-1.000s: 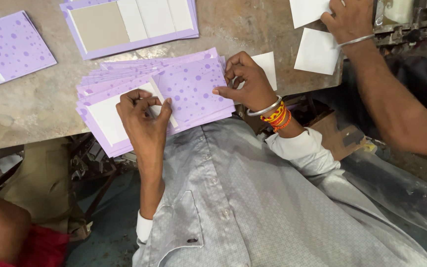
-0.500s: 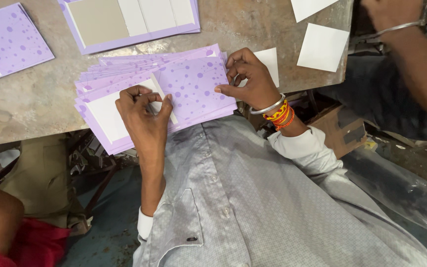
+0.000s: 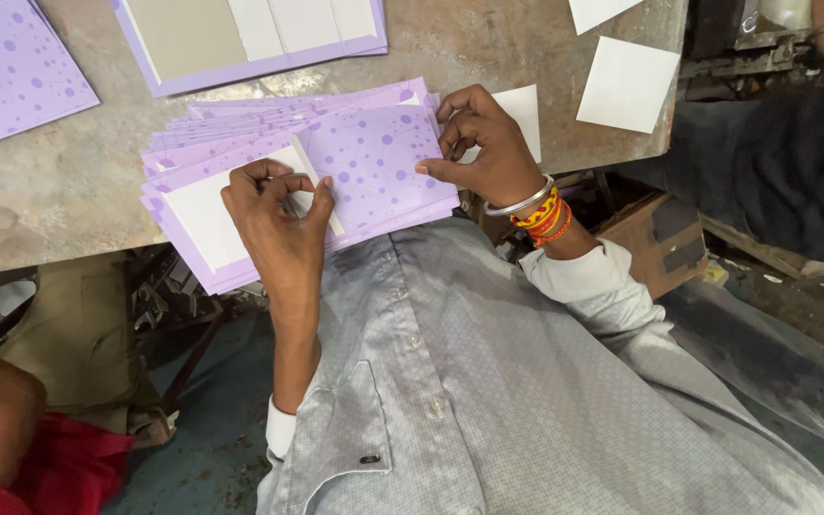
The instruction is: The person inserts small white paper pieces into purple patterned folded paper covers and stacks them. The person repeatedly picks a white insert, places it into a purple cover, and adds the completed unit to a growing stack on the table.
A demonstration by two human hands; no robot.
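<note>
In the head view, no container is seen holding anything; a brown cardboard box [image 3: 665, 238] is seen below the edge of the surface at the right, its contents not visible.

A fanned stack of lilac dotted card sheets [image 3: 374, 157] is laid on the near edge of the worn grey-brown surface [image 3: 50, 200], directly in front of the person. The top sheet's white flap is pinched by the left hand [image 3: 283, 215], the grip being closed on the flap with the fingers curled over it. The right edge of the stack is held by the right hand [image 3: 488, 148], the grip being pressed together on the top sheet between thumb and fingertips; a metal bangle and orange-red bead bracelets are worn on that wrist.

A white square card [image 3: 628, 83] is laid well apart to the right, and a second white card [image 3: 525, 114] is partly covered by the right hand. An unfolded lilac sheet with beige and white panels [image 3: 250, 38] is placed beyond the stack, and another dotted lilac sheet [image 3: 11, 72] lies at the far left. Nothing is set between the hands and the stack.

Another person's dark sleeve [image 3: 774, 172] is seen at the right, and a knee in red cloth at the lower left. A dusty dark floor is seen beneath.
</note>
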